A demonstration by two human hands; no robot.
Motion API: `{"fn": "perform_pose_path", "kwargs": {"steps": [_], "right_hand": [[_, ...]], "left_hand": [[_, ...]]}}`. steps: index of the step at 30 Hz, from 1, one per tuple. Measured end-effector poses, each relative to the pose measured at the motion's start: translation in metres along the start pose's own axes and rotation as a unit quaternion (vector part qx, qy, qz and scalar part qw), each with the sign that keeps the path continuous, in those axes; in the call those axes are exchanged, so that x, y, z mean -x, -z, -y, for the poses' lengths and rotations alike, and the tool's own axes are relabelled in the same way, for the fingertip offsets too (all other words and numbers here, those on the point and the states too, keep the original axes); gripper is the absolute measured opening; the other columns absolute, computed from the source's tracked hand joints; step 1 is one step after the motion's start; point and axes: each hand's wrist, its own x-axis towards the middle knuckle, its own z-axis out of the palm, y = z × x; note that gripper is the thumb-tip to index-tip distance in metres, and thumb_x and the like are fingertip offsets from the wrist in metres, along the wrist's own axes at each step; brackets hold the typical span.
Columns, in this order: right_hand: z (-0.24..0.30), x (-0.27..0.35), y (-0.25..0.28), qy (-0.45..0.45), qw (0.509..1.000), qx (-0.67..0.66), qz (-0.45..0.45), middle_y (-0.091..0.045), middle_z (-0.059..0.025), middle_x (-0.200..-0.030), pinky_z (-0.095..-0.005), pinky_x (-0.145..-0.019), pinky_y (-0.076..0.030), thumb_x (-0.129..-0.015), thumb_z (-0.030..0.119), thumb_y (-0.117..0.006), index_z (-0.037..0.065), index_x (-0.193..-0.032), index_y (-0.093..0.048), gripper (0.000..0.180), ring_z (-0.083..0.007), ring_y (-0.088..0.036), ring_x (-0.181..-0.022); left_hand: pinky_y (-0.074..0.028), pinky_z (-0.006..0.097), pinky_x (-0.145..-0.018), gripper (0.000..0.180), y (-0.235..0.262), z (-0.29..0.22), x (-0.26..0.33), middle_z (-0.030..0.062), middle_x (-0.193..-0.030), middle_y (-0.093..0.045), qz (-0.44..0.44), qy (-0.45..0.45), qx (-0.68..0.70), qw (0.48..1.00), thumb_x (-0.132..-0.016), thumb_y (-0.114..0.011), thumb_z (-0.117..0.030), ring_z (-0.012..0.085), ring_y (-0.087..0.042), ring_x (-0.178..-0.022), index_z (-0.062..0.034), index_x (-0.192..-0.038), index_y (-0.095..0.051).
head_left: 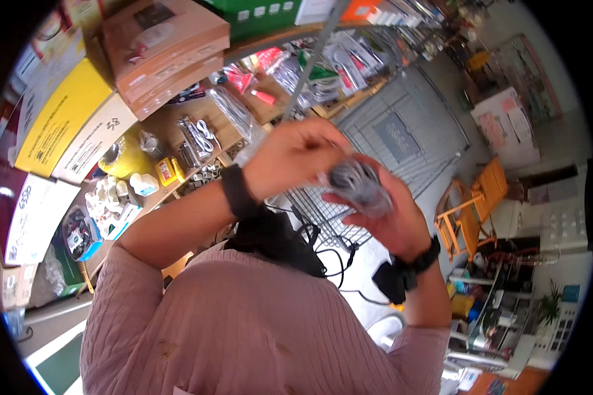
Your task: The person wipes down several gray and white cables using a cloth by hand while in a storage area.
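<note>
My right hand [402,220] grips a small dark, rounded item in a clear plastic wrapper [362,187], with the thumb and fingers around its side. It is blurred, so its exact kind cannot be made out. My left hand [300,158] is closed, with its fingertips drawn together right at the upper left of the packet. Whatever those fingers pinch, if anything, is hidden. Both hands are raised in front of my chest, above a grey wire mesh rack [402,125].
At the left, a wooden shelf [155,131] bears brown boxes [171,49], a yellow carton [66,118], white plastic fittings [109,201] and packaged cables [201,135]. Bagged goods [349,62] lie farther back. An orange wooden chair [471,204] stands right; black cables [336,257] hang below my hands.
</note>
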Motion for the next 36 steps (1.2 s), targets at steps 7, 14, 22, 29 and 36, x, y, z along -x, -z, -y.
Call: {"fn": "perform_pose_path", "kwargs": {"steps": [7, 14, 22, 29, 36], "right_hand": [[-0.008, -0.028, 0.01, 0.059, 0.984, 0.17, -0.009, -0.05, -0.0124, -0.116, -0.0291, -0.076, -0.049, -0.089, 0.03, -0.05, 0.008, -0.131, -0.032, 0.051, -0.0203, -0.055, -0.099], [-0.023, -0.053, 0.013, 0.197, 0.868, 0.455, -0.005, -0.05, -0.0111, -0.114, -0.0259, -0.065, -0.047, -0.071, 0.023, -0.074, 0.004, -0.128, -0.036, 0.071, -0.0154, -0.055, -0.084], [-0.038, -0.099, 0.005, 0.127, 0.921, 0.366, 0.043, -0.062, -0.0093, -0.082, -0.0251, -0.064, -0.049, -0.089, 0.019, -0.052, -0.001, -0.1, -0.057, 0.024, -0.014, -0.06, -0.069], [-0.056, -0.13, 0.002, 0.195, 0.919, 0.341, 0.034, -0.06, -0.0098, -0.082, -0.0277, -0.07, -0.046, -0.091, 0.015, -0.047, 0.0, -0.103, -0.058, 0.022, -0.0168, -0.059, -0.076], [-0.075, -0.163, -0.023, 0.28, 0.831, 0.446, 0.182, -0.058, -0.0113, -0.11, -0.0328, -0.083, -0.044, -0.084, 0.004, -0.054, 0.002, -0.104, -0.058, 0.021, -0.0263, -0.057, -0.095]], "left_hand": [[-0.037, 0.017, -0.051, 0.013, 0.032, 0.012, 0.004, -0.0027, -0.075, -0.057, -0.13, 0.067, 0.032, 0.989, -0.085, -0.059, -0.015, 0.003, -0.05, -0.057, -0.0044, -0.093, -0.059], [-0.033, 0.017, -0.047, 0.011, 0.034, 0.012, 0.012, -0.0033, -0.074, -0.057, -0.116, 0.062, 0.039, 0.991, -0.085, -0.06, -0.014, 0.0019, -0.048, -0.055, -0.0059, -0.092, -0.059], [-0.04, 0.017, -0.056, 0.013, 0.049, 0.002, 0.015, -0.001, -0.08, -0.057, -0.144, 0.043, 0.039, 0.988, -0.088, -0.056, -0.02, 0.005, -0.053, -0.063, -0.008, -0.095, -0.057], [-0.05, 0.027, -0.073, 0.057, 0.126, 0.036, 0.051, 0.01, -0.086, -0.061, -0.073, 0.294, -0.036, 0.952, -0.09, -0.037, -0.054, 0.0177, -0.062, -0.081, -0.0002, -0.095, -0.056], [-0.048, 0.026, -0.067, 0.068, 0.172, 0.124, 0.065, 0.005, -0.086, -0.062, -0.036, 0.41, 0.192, 0.891, -0.085, -0.03, -0.065, 0.0138, -0.059, -0.076, -0.0053, -0.101, -0.058]]}}
